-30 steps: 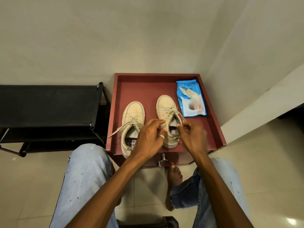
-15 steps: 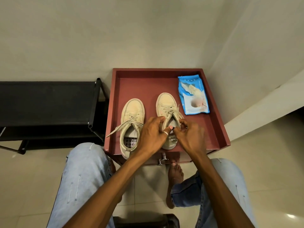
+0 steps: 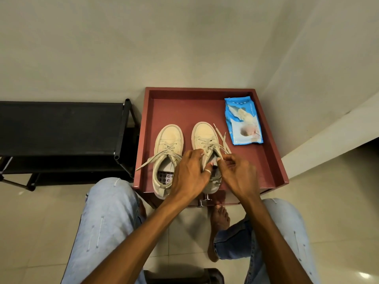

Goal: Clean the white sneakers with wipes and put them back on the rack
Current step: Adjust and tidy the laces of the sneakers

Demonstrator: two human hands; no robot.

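Cream sneakers (image 3: 169, 138) side by side

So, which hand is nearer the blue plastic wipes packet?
Right. The right hand sits towards the person from the blue plastic wipes packet; the left hand further left, across the white sneaker both hold.

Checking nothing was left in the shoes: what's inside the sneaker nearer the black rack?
Inside that sneaker only its insole shows, with round dots at the heel. The toe end is hidden under the laces; the left hand covers the opening's right edge.
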